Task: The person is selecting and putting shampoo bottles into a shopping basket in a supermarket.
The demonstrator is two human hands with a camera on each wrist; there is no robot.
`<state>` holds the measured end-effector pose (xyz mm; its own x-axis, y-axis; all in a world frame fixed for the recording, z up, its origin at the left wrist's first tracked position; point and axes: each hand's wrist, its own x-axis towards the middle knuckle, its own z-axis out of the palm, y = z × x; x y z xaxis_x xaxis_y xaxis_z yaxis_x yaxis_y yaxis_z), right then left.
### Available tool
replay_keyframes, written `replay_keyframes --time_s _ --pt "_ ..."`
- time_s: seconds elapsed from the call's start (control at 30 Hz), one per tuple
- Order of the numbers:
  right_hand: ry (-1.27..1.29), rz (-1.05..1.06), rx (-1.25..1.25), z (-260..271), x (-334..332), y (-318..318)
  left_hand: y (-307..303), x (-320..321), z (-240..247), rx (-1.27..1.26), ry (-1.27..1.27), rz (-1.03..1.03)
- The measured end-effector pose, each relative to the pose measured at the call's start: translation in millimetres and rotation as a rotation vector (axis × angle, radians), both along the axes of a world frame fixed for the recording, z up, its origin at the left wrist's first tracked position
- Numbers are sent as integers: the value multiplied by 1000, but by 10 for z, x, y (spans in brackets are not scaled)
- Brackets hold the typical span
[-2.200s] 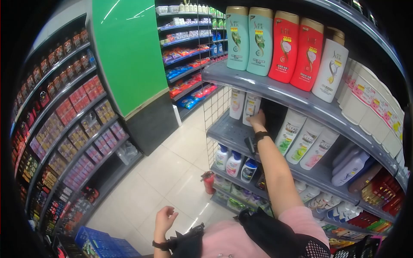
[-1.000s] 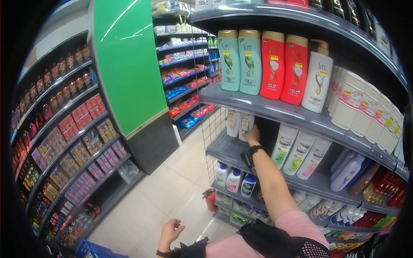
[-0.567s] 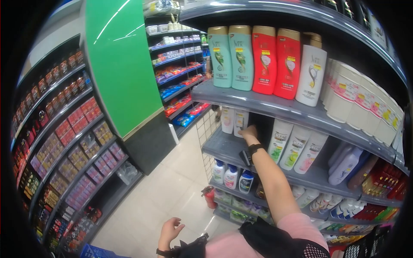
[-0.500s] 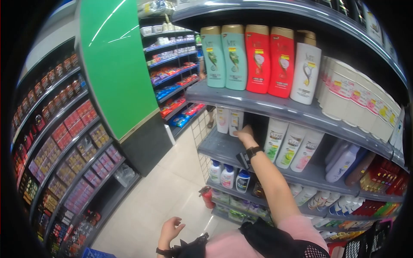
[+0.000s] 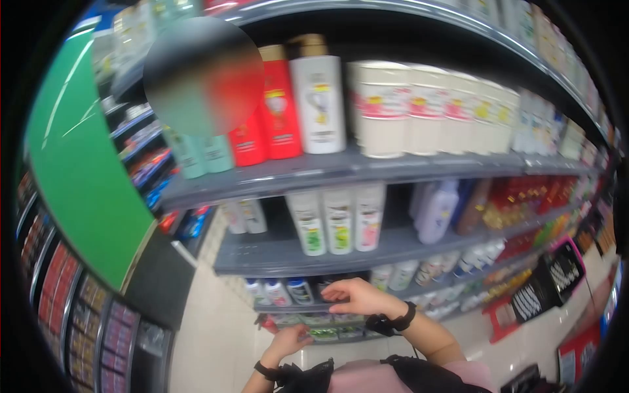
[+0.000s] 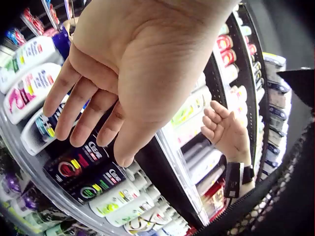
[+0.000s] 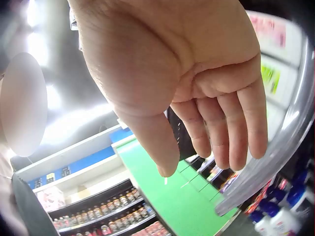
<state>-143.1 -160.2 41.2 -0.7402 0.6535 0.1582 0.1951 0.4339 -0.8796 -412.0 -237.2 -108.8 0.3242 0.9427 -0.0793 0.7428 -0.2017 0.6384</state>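
My right hand (image 5: 362,297) hangs in front of the lower shelves, empty, with fingers loosely bent; in the right wrist view the hand (image 7: 172,83) shows a bare palm. Lower and to its left is my left hand (image 5: 287,342), also empty; its relaxed fingers fill the top of the left wrist view, where the hand (image 6: 133,73) is near white bottles (image 6: 32,93). Above both hands, three white bottles (image 5: 339,223) stand upright on the middle shelf (image 5: 295,263). Two more white bottles (image 5: 251,216) are at that shelf's left end.
On the shelf above are red bottles (image 5: 282,118), a white pump bottle (image 5: 319,105) and several cream containers (image 5: 386,111). A green panel (image 5: 85,157) and a shelf of boxes (image 5: 59,281) are on the left. Black-and-red signs (image 5: 537,295) stand at right.
My right hand has left the bottle on the middle shelf and come down and back, empty. The head view has swung right. My left hand stays low, near the body.
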Motion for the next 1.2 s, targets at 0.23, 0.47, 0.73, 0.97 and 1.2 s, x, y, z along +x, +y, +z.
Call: replay_keyframes --time_s 0.23,0.47,0.73,0.97,1.2 --pt "84 -463 -206 -854 2310 -612 513 1581 304 135 -48 -189" --pt "105 -1031 -264 -1157 4379 -1810 329 3216 39 -41 -12 -447" --pt "160 -1334 -249 -1036 6138 -3062 97 5885 271 23 47 -727" --pt "154 -1636 -276 -1138 7052 -4193 -411 7695 316 -2 -32 -1142" --pt "363 -1861 -378 -1311 7639 -4746 -463 9080 118 -27 173 -1442"
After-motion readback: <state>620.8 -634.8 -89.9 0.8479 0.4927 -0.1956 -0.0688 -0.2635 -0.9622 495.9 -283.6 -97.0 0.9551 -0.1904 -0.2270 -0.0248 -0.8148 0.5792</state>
